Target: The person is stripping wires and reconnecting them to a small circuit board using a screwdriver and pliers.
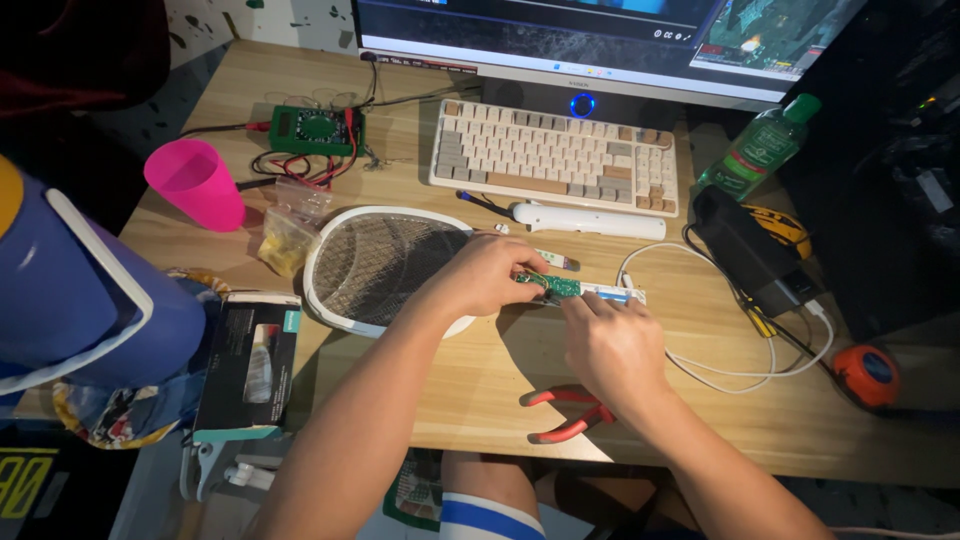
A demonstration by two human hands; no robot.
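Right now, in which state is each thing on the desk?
Left hand: gripping the green circuit board.
Right hand: fingertips on the board.
Racket-shaped zapper: lying flat, handle opened.
Pink cup: tipped over.
Red pliers: lying unused.
Monitor: switched on.
Green bottle: capped.

my cramped little desk corner, dim as usual

I'm at a light wooden desk (480,370) with a wide glowing monitor (600,40) at the back, speckled white wall (250,20) behind, everything around pretty dark.
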